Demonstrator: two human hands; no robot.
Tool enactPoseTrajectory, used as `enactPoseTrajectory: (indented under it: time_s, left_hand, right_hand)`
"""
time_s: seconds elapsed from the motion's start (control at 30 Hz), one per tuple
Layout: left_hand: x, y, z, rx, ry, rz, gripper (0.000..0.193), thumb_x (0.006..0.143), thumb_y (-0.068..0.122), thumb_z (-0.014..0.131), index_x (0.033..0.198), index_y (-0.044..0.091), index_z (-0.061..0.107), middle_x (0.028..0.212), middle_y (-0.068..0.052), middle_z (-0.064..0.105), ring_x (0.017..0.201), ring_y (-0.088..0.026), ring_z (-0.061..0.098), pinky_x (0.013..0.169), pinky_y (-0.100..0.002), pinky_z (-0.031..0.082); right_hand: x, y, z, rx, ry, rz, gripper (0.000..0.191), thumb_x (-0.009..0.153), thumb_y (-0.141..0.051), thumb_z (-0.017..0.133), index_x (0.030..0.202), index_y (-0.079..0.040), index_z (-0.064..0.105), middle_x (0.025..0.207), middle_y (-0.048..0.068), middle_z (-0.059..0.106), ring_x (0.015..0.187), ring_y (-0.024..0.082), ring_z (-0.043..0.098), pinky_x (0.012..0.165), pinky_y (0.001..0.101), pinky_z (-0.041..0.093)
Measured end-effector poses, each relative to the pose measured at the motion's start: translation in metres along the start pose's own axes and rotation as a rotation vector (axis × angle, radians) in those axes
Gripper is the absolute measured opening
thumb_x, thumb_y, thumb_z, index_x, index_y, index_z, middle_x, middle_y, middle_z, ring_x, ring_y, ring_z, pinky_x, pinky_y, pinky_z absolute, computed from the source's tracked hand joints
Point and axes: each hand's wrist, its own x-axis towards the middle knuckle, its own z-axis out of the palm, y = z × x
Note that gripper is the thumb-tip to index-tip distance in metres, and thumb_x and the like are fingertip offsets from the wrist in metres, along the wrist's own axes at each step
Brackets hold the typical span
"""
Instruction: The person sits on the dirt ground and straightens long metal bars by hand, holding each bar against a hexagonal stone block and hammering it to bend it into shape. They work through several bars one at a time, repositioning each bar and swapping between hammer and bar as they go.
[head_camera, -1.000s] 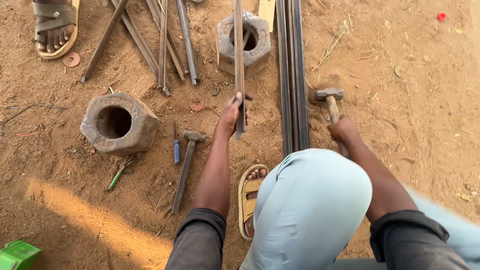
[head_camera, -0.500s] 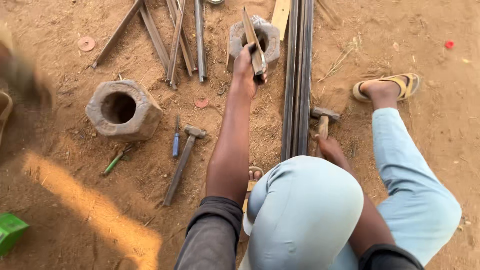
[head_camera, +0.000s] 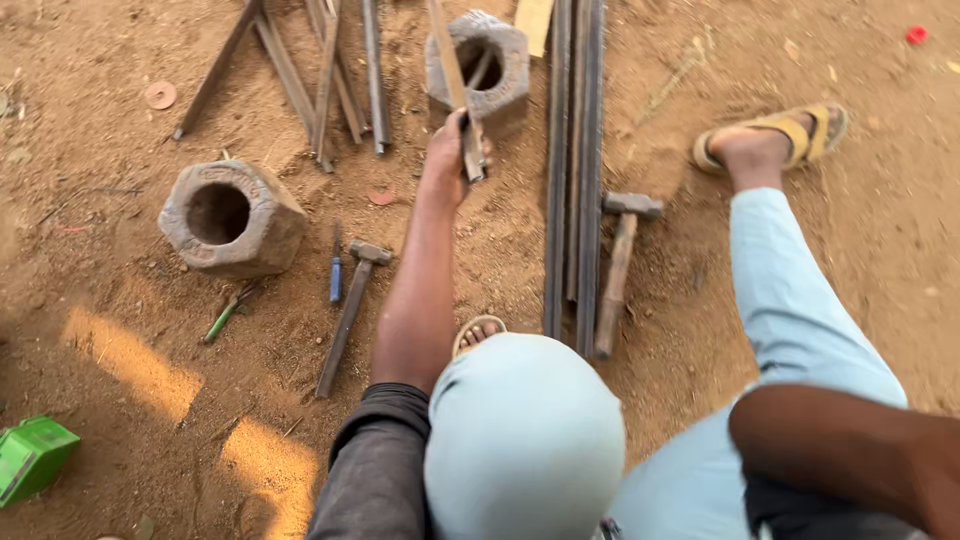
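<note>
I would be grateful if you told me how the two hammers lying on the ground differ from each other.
The hammer by the blue tool lies left of the left arm, its dark slim handle slanting away from its head; the hammer by the long bars lies right of that arm, with a thicker, paler brown handle set nearly straight. The first lies clear of the bars; the second lies against them. Neither is held, and both heads point away from the person.

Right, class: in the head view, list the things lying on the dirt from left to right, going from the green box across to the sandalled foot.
Green box → hollow concrete block → blue-handled tool → small hammer → left hand gripping a metal strip → long steel bars → larger hammer → sandalled foot.
</note>
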Motion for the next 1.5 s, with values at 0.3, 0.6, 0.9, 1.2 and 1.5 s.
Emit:
enactPoseTrajectory:
  time_s: [0.3, 0.6, 0.9, 1.2, 1.5]
  left_hand:
    - [-0.044, 0.005, -0.003, 0.799, 0.180, -0.078, 0.048, 0.110, 0.039, 0.043, 0.103, 0.000, 0.068, 0.083, -0.009, 0.069, 0.060, -0.015, 0.057, 0.061, -0.036, 0.052]
    - [-0.005, -0.009, 0.008, 0.510, 0.115, -0.100, 0.040, 0.108, 0.033, 0.043, 0.090, 0.002, 0.061, 0.077, -0.008, 0.067, 0.062, -0.014, 0.065, 0.061, -0.032, 0.062]
    - [0.032, -0.003, 0.006, 0.652, 0.062, -0.111, 0.032, 0.106, 0.035, 0.044, 0.108, 0.008, 0.061, 0.089, -0.001, 0.066, 0.071, -0.009, 0.064, 0.064, -0.022, 0.057]
    - [0.091, 0.004, 0.053, 0.334, 0.119, -0.082, 0.046, 0.101, 0.043, 0.050, 0.119, 0.001, 0.055, 0.085, -0.008, 0.064, 0.066, -0.015, 0.062, 0.053, -0.032, 0.055]
    - [0.114, 0.002, 0.048, -0.012, 0.039, 0.054, 0.040, 0.104, 0.037, 0.052, 0.104, -0.002, 0.059, 0.062, -0.005, 0.053, 0.043, -0.011, 0.048, 0.032, -0.027, 0.042]
  right_hand:
    - [-0.054, 0.042, -0.049, -0.078, 0.029, 0.088, 0.023, 0.105, -0.006, 0.064, 0.125, 0.003, 0.062, 0.120, 0.013, 0.068, 0.109, 0.021, 0.065, 0.098, 0.0334, 0.051]
    - [-0.196, 0.023, -0.183, -0.193, 0.261, 0.076, 0.021, 0.104, -0.004, 0.063, 0.124, 0.003, 0.062, 0.118, 0.014, 0.067, 0.107, 0.022, 0.065, 0.095, 0.0337, 0.052]
    - [0.039, 0.063, 0.041, -0.193, 0.033, 0.125, 0.020, 0.103, -0.003, 0.062, 0.122, 0.004, 0.062, 0.116, 0.016, 0.067, 0.105, 0.024, 0.066, 0.093, 0.0339, 0.052]
    - [-0.119, 0.085, -0.095, -0.333, 0.192, 0.145, 0.020, 0.102, -0.001, 0.060, 0.120, 0.005, 0.063, 0.114, 0.017, 0.067, 0.103, 0.026, 0.066, 0.091, 0.0341, 0.053]
    - [-0.299, 0.280, -0.170, -0.269, 0.012, 0.381, 0.024, 0.103, -0.002, 0.061, 0.125, 0.003, 0.063, 0.118, 0.016, 0.068, 0.105, 0.023, 0.066, 0.090, 0.0328, 0.052]
